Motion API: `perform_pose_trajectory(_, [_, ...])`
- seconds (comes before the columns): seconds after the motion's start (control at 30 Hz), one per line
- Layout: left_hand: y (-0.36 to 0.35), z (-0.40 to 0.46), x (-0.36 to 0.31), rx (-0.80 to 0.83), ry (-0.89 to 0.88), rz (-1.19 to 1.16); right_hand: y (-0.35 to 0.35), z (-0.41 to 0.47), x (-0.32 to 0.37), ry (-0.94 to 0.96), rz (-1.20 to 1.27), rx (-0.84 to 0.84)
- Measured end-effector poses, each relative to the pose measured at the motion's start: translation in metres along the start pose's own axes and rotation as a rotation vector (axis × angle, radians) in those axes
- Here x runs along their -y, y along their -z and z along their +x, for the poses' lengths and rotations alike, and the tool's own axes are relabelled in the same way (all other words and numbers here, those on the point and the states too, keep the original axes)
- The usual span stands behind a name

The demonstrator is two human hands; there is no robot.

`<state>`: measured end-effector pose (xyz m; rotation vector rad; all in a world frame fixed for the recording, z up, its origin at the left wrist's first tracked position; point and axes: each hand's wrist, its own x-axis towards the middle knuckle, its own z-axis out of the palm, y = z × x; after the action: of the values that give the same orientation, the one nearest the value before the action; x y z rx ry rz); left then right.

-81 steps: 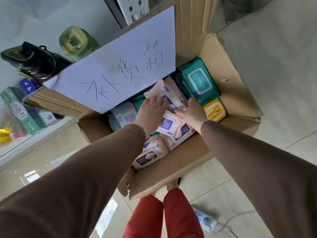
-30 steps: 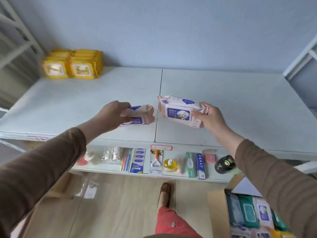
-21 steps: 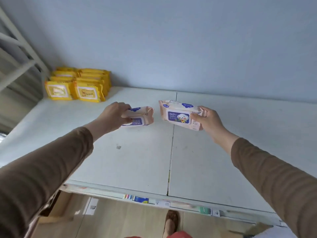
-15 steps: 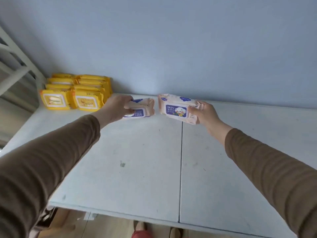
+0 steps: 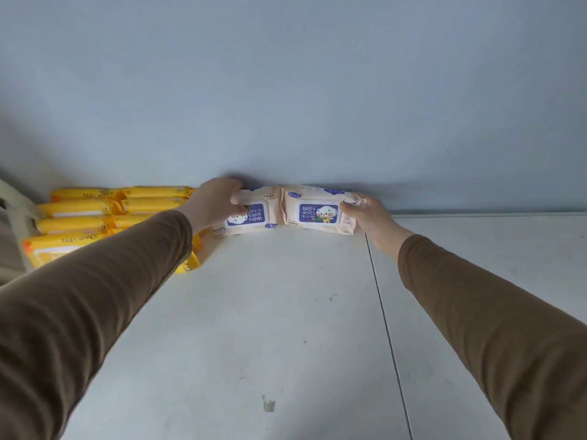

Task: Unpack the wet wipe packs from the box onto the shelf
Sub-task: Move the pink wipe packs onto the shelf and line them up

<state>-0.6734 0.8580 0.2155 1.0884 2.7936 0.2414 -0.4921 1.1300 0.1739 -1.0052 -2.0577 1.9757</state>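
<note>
Head view, from left to right: beyond the left forearm lie the stacked yellow packs (image 5: 95, 217). The left hand (image 5: 212, 204) grips the left pink pack (image 5: 254, 211) by its outer end, label upside down. That pack touches the right pink pack (image 5: 317, 209), which the right hand (image 5: 365, 214) pinches at its far-right end. Both packs sit on the shelf (image 5: 270, 312) against the back wall (image 5: 286, 90), between the two hands. Judging by the creased film, the packs are soft, light and a little slippery; an end or a long edge looks like the safest hold, since the middles would squash.
</note>
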Motion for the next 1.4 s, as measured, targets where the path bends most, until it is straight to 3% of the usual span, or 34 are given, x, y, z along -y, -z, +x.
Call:
perform_pose_trajectory(0.13, [-0.015,-0.007,0.004,-0.202,-0.055,0.075,-0.016,0.005,-0.01,0.089,-0.066,-0.212])
perform_pose_trajectory(0.53, [-0.018,-0.015,-0.007,-0.258,-0.017,0.088,-0.021,-0.003,-0.018,0.099,-0.289,-0.324])
perform_pose_trajectory(0.7, [-0.02,-0.04,-0.043,-0.407,-0.135,0.043,0.01,-0.046,-0.025,0.113,-0.466,-0.353])
perform_pose_trajectory(0.9, [-0.045,-0.074,-0.157,-0.303,-0.336,-0.072,0.079,-0.146,-0.057,0.177,-0.603,-0.332])
perform_pose_trajectory(1.17, [-0.102,-0.151,-0.378,-0.158,-0.609,-0.204,0.225,-0.317,-0.129,0.223,-0.708,-0.491])
perform_pose_trajectory(1.4, [-0.166,-0.271,-0.561,-0.043,-0.782,-0.259,0.355,-0.47,-0.229,0.114,-0.668,-0.598])
